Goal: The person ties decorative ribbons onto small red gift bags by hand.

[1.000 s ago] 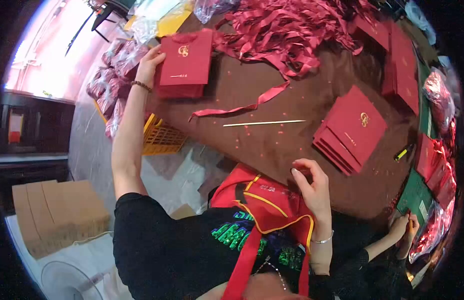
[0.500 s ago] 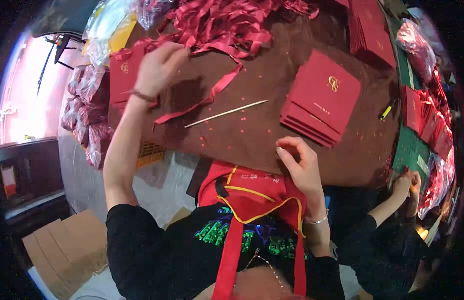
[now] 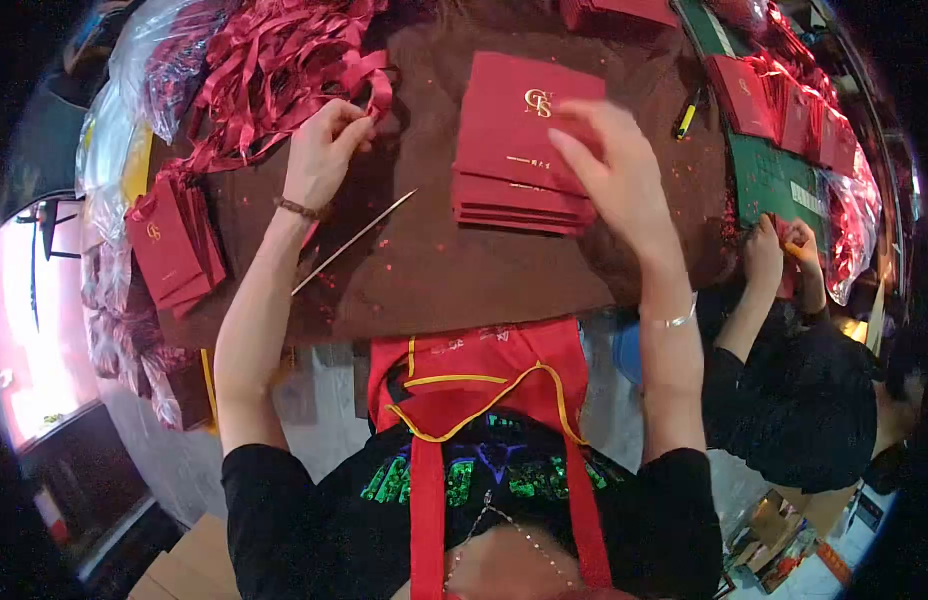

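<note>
My left hand (image 3: 329, 152) is closed in a pinch at the edge of a heap of red ribbons (image 3: 274, 70), with a red ribbon (image 3: 380, 92) at its fingertips. Over the right side of a stack of flat red paper bags (image 3: 509, 125), my right hand (image 3: 616, 165) reaches with thumb and fingers apart. The top bag bears a gold logo and small gold print, and the hand covers part of its right edge. Between the hands and closer to me lies a thin pale stick (image 3: 354, 242), slanting across the brown tabletop (image 3: 464, 285).
More red bags with ribbons (image 3: 172, 245) lie at the left edge, beside clear plastic wrapping (image 3: 104, 190). A yellow-and-black cutter (image 3: 688, 114) rests right of the stack. Another person's hands (image 3: 779, 250) work by a green mat (image 3: 774, 185) and red bags (image 3: 754, 95).
My view has turned to the right. My right hand has moved from the table's front edge up over the bag stack. My left hand has come to a pinch at the ribbons.
</note>
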The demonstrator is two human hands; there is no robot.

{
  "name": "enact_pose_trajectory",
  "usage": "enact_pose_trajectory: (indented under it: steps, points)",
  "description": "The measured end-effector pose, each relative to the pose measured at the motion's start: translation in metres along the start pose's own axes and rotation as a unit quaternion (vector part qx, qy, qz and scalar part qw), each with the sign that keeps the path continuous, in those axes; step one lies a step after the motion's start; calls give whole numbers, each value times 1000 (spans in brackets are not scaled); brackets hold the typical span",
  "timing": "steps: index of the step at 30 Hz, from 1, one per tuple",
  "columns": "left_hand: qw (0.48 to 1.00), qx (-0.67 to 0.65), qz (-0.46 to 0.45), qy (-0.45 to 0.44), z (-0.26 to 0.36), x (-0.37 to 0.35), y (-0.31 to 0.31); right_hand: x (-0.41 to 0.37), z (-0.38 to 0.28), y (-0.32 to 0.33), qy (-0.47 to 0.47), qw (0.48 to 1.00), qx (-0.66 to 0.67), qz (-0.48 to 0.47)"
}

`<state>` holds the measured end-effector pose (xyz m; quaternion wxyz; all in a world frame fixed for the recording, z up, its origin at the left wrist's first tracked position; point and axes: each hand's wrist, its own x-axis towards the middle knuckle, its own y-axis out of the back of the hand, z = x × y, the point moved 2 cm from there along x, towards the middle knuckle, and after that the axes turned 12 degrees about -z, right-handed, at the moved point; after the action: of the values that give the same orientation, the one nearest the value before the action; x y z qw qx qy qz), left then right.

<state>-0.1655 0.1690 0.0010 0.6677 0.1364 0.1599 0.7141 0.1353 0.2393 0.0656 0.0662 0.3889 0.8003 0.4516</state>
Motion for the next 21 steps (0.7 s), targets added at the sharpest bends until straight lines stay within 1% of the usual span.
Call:
enact_pose_trajectory:
  steps: [1,2,3,4,5,7,8,11,12,13,15,16,17,18,19,20,21]
  points:
    - [1000,0,-1,-1,11,-6,-5,17,10,0,61,991,-115,16]
    - [991,-133,-5,29,26,-13,-16,31,19,-3,61,991,-116,18]
    - [963,-265,-9,58,36,-20,-26,43,26,-10,32,983,-178,7]
    - [957,-284,-38,48,39,-24,-33,50,30,-14,4,971,-239,-5]
    - [954,-292,-30,66,42,-28,-42,55,30,-15,7,971,-240,-5]
    - [913,-397,-69,71,40,-32,-53,62,33,-23,-40,947,-282,-149]
    - [898,-425,-83,84,36,-32,-56,62,31,-24,-18,945,-289,-151]
    - [879,-462,-93,74,29,-35,-60,61,28,-25,-28,952,-266,-152]
    - [875,-469,-95,75,31,-36,-65,60,28,-26,-2,960,-262,-99]
    - [873,-471,-97,75,34,-38,-69,59,27,-26,-4,959,-264,-100]
    - [886,-441,-108,95,39,-40,-75,60,19,-22,32,954,-293,-48]
    - [887,-441,-111,81,38,-40,-77,61,17,-19,32,954,-294,-51]
    - [886,-443,-110,81,39,-40,-76,64,15,-16,32,961,-266,-66]
    - [896,-422,-95,95,41,-40,-72,66,13,-12,32,968,-237,-81]
    - [906,-401,-81,108,43,-41,-70,65,9,-9,33,967,-237,-82]
    - [905,-402,-80,109,43,-42,-69,61,7,-4,-5,985,-143,-102]
    - [919,-383,-52,75,45,-42,-67,56,4,1,-43,991,-46,-119]
